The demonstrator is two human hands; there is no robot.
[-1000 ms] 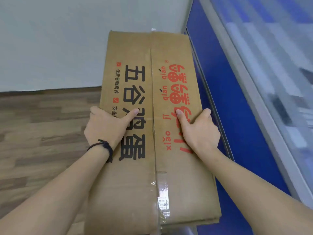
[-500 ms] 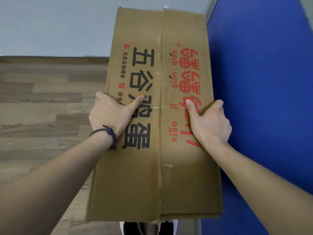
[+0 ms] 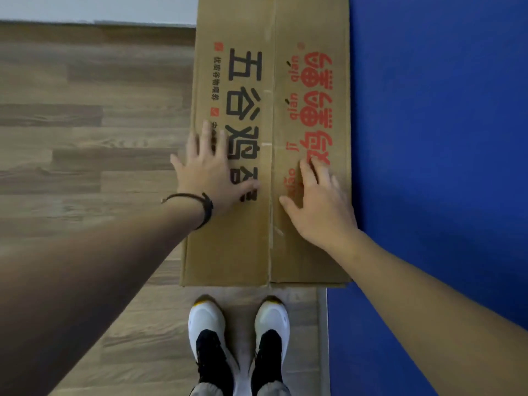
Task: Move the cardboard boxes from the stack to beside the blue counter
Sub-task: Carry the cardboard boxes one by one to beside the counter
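Note:
A flattened cardboard box (image 3: pixel 271 252) with black and red printed characters lies low in front of me, its right edge against the blue counter (image 3: pixel 437 138). My left hand (image 3: pixel 208 172), with a black band on the wrist, rests flat on the box's left half, fingers spread. My right hand (image 3: pixel 320 201) lies flat on the right half, fingers apart. Neither hand grips the box's edges.
Wood-plank floor (image 3: pixel 85 124) stretches to the left, ending at a pale wall (image 3: pixel 85 7) at the top. My two white and black shoes (image 3: pixel 240 338) stand just behind the box's near edge. The counter's metal base strip (image 3: pixel 323 338) runs beside my right shoe.
The box has gone down from a raised, held position to a low position beside the counter. Both hands have let go of its sides and now lie flat on top.

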